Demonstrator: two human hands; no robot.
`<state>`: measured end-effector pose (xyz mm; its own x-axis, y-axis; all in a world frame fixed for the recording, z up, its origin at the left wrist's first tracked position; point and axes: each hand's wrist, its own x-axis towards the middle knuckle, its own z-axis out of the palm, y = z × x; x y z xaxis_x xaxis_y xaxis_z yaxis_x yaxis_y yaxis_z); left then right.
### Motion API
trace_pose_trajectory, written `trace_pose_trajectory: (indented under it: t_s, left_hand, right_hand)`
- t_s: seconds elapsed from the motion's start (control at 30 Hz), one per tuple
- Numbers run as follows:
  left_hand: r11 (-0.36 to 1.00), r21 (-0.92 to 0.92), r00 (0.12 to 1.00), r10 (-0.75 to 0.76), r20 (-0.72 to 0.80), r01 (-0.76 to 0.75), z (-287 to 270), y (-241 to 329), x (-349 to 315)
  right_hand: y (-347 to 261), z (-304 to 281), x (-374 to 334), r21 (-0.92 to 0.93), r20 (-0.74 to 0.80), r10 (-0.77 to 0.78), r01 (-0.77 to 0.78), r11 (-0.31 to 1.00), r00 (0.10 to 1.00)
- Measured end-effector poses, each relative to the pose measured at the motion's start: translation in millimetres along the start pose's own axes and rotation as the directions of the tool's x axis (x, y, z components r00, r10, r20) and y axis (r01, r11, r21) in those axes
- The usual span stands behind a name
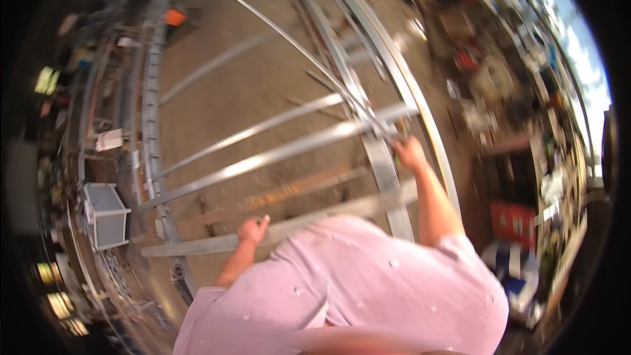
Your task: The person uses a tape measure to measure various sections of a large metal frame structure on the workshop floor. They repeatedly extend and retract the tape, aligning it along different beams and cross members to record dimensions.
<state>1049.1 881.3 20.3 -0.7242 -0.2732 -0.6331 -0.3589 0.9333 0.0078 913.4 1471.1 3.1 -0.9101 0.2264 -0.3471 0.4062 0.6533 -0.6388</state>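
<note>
My right hand [411, 152] is closed round what looks like a tape measure, mostly hidden in the fist. Its long thin blade [284, 34] stretches diagonally to the far left, over a metal frame [388, 164]. The right fist is beside the frame's right-hand joint, where a crossbar [263, 161] meets a long side rail. My left hand [252, 231] is over the nearest crossbar [197, 247], with curled fingers and a raised thumb. Whether it grips anything or touches that bar is unclear.
More rails [388, 46] run away along the right. A grey box-shaped stand [107, 217] is at the left, and an orange object [175, 18] lies at the far left. A red box [513, 225] and cluttered shelving line the right side.
</note>
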Motion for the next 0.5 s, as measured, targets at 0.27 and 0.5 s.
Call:
trace_pose_trajectory:
  t_s: [0.27,0.5]
  left_hand:
    - [0.998,-0.012,0.987,0.062,-0.148,-0.065,2.3,-11.0,-0.5]
    - [0.998,0.004,0.996,0.066,-0.064,-0.066,-2.0,-17.7,1.7]
  right_hand:
    - [28.4,-57.6,-17.0,0.049,-0.114,0.176,-0.172,0.984,0.978]
    - [43.8,-116.2,-12.3,-0.103,-0.298,0.339,-0.383,0.918,0.892]
